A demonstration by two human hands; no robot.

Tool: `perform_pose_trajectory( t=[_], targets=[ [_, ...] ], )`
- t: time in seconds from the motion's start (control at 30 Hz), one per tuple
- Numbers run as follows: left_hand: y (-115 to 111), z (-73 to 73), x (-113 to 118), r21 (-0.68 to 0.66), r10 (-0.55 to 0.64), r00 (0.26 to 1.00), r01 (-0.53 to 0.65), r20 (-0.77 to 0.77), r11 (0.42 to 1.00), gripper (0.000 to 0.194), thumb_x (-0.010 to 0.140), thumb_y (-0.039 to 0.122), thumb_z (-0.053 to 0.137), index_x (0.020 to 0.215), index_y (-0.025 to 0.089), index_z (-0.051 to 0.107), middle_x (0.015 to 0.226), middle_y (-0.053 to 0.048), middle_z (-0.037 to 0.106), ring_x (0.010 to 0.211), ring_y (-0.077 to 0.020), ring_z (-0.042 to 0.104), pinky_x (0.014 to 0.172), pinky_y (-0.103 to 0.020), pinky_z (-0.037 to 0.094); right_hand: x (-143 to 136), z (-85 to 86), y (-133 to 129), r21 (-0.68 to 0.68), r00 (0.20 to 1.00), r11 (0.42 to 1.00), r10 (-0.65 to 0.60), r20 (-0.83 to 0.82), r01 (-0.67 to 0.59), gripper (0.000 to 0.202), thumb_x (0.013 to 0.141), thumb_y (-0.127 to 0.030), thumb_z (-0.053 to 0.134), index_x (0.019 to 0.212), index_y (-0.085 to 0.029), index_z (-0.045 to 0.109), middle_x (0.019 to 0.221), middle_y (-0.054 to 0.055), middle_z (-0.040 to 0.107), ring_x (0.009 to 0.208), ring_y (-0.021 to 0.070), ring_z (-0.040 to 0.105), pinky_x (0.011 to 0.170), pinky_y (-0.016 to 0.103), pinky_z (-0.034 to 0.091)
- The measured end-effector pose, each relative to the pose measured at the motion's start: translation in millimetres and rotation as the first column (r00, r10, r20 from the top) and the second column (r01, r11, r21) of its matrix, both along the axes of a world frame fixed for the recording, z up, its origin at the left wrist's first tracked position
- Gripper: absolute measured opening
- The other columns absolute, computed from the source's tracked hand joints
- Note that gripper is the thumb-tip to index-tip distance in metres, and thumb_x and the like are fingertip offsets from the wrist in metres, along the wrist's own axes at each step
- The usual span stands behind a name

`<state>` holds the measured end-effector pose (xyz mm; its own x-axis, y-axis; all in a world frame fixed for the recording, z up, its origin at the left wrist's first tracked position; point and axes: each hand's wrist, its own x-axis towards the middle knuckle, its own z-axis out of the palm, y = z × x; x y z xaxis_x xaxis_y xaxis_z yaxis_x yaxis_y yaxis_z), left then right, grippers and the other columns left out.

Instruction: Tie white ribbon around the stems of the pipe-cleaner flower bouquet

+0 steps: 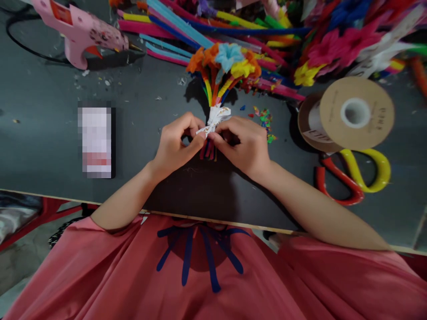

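Note:
A small bouquet of pipe-cleaner flowers in orange, blue and yellow lies on the dark grey table, heads pointing away from me. A white ribbon is wrapped around its stems. My left hand pinches one end of the ribbon from the left. From the right, my right hand pinches the other end. Both sets of fingertips meet at the knot, over the lower stem ends.
A pink glue gun lies at the back left, a phone to my left. Loose pipe cleaners and finished flowers fill the back. A ribbon spool and red-and-yellow scissors sit at my right.

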<state>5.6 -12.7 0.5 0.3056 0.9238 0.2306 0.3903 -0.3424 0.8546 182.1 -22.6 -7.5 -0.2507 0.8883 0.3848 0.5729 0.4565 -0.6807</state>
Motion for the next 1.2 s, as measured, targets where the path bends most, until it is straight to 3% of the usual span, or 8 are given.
perform_pose_trajectory(
  t=[0.13,0.27,0.47,0.7,0.8,0.97,1.1,1.2],
  targets=[
    [0.6,-5.0,0.0,-0.043,0.007,1.000,-0.007,0.008,0.999,0.028,0.082,0.041,0.060,0.076,0.020,0.044,0.078,0.002,0.064,0.069,-0.0051,0.059,0.062,-0.019,0.047,-2.5,-0.4,-0.4,-0.037,0.999,0.999,-0.016,-0.042,0.015,0.014,0.082,-0.014,0.055,0.069,-0.018,0.054,0.061,-0.001,0.050,0.057,0.0094,0.043,0.056,0.024,0.033],
    [2.9,-6.5,1.9,-0.060,0.007,0.999,-0.009,-0.038,0.998,0.021,0.085,0.038,0.059,0.093,0.020,0.055,0.076,0.003,0.064,0.066,-0.0039,0.059,0.062,-0.017,0.048,-1.8,0.1,-0.2,-0.040,0.996,0.998,0.038,-0.075,-0.042,0.013,0.082,-0.014,0.054,0.070,-0.019,0.054,0.062,-0.001,0.050,0.057,0.0094,0.043,0.057,0.024,0.035],
    [2.1,-2.1,4.2,0.077,0.047,0.984,-0.035,-0.174,0.996,0.014,0.086,0.030,0.058,0.081,0.018,0.061,0.072,0.002,0.065,0.064,-0.0047,0.057,0.063,-0.017,0.046,-0.7,0.6,3.6,-0.030,0.984,0.988,0.150,-0.100,-0.154,0.014,0.084,-0.013,0.053,0.071,-0.019,0.053,0.064,-0.001,0.052,0.058,0.0094,0.044,0.059,0.024,0.038],
    [1.7,-4.5,3.4,0.132,0.049,0.980,-0.024,-0.193,0.991,0.013,0.088,0.028,0.055,0.083,0.018,0.061,0.076,0.002,0.067,0.068,-0.0055,0.058,0.065,-0.018,0.045,0.0,-2.2,2.3,-0.017,0.937,0.943,0.328,-0.116,-0.332,0.011,0.082,-0.012,0.054,0.073,-0.019,0.053,0.065,-0.002,0.052,0.062,0.0089,0.047,0.060,0.022,0.040],
    [2.8,-3.8,2.6,0.133,0.040,0.980,-0.014,-0.192,0.991,0.014,0.088,0.030,0.056,0.083,0.018,0.062,0.077,0.001,0.067,0.068,-0.0059,0.059,0.065,-0.018,0.045,2.7,3.8,1.7,-0.052,0.956,0.964,0.252,-0.150,-0.262,0.011,0.084,-0.016,0.055,0.074,-0.019,0.054,0.065,-0.001,0.052,0.060,0.0091,0.046,0.058,0.024,0.039],
    [2.6,-0.9,3.2,0.198,-0.001,0.981,0.040,-0.194,0.979,0.011,0.086,0.029,0.059,0.085,0.019,0.063,0.077,0.002,0.067,0.072,-0.0062,0.062,0.068,-0.018,0.046,7.4,8.6,11.9,-0.178,0.978,0.981,-0.111,-0.174,0.080,0.026,0.090,-0.042,0.052,0.076,-0.021,0.057,0.072,0.002,0.053,0.068,0.0140,0.050,0.067,0.031,0.042],
    [2.2,-1.2,3.6,0.185,-0.017,0.983,0.052,-0.184,0.981,0.012,0.086,0.030,0.060,0.085,0.018,0.062,0.077,0.002,0.066,0.071,-0.0056,0.060,0.067,-0.017,0.045,6.0,4.1,18.7,-0.230,0.993,0.972,-0.072,-0.098,0.048,0.035,0.084,-0.054,0.056,0.071,-0.021,0.057,0.074,0.002,0.055,0.076,0.0172,0.052,0.078,0.037,0.044],
    [3.6,-1.8,3.0,0.135,0.014,0.983,0.012,-0.185,0.991,0.020,0.083,0.037,0.062,0.081,0.018,0.058,0.067,0.004,0.059,0.058,-0.0044,0.051,0.058,-0.018,0.042,4.5,4.8,17.9,-0.288,0.976,0.957,-0.082,-0.204,0.020,0.034,0.085,-0.053,0.055,0.073,-0.021,0.058,0.075,0.001,0.057,0.072,0.0147,0.053,0.074,0.035,0.046]
  ],
)
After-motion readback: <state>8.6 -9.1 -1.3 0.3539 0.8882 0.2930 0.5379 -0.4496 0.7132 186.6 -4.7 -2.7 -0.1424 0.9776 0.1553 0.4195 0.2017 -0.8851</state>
